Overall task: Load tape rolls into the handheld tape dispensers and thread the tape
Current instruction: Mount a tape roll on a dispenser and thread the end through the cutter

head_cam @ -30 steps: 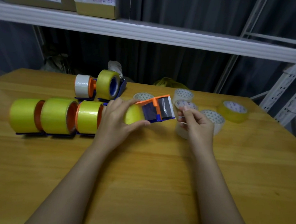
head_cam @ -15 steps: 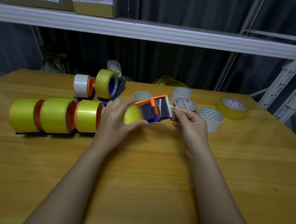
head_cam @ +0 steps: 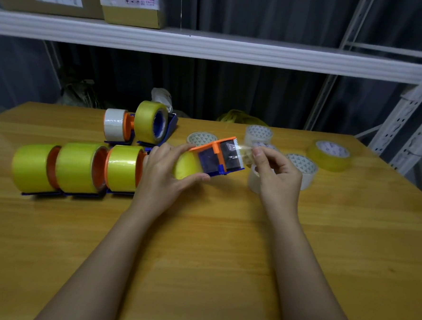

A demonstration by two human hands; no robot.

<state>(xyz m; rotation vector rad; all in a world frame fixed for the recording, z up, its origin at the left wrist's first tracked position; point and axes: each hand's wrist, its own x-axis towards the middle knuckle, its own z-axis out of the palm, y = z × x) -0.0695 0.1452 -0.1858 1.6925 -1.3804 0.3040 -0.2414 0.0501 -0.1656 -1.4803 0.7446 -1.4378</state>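
the dispenser (head_cam: 217, 156) is held just above the bench (head_cam: 199, 245), its long axis running left to right, yellow roll (head_cam: 186, 167) at the left end, toothed blade at the right. the left hand (head_cam: 166, 173) wraps the roll end. the right hand (head_cam: 277, 175), nearer the blade, pinches the clear tape end (head_cam: 245, 149) just beyond the teeth, so the pull likely goes rightward.

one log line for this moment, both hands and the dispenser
step: threading | left hand: holds dispenser with yellow roll | right hand: pinches tape end past blade | table: five loaded dispensers, loose rolls
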